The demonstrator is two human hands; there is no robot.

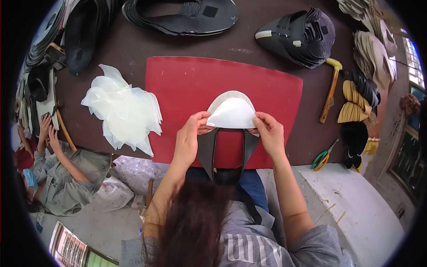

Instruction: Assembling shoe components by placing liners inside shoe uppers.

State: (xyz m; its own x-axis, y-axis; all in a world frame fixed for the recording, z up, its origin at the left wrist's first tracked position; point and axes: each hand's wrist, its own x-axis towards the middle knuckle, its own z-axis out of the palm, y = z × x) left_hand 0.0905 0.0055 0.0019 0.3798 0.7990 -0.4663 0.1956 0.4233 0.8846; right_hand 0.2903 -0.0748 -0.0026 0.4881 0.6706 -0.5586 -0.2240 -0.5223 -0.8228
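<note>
Fingers of left hand point(189, 135) and right hand point(267, 130) pinch white liner point(232, 114) narrowly at both edges, aligning it over grey toe piece point(222, 99) on red mat point(187, 89).

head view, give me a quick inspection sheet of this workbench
surface: dark brown table with a red mat in the middle
job's things: white curved piece lying over a dark shoe upper on the mat
clutter: pile of pale cut pieces, stacks of black uppers, hammer, green-handled scissors
grip: left hand and right hand each pinch an edge of the white piece
cables: nothing seen
surroundings: another person seated at left, window at right
</note>
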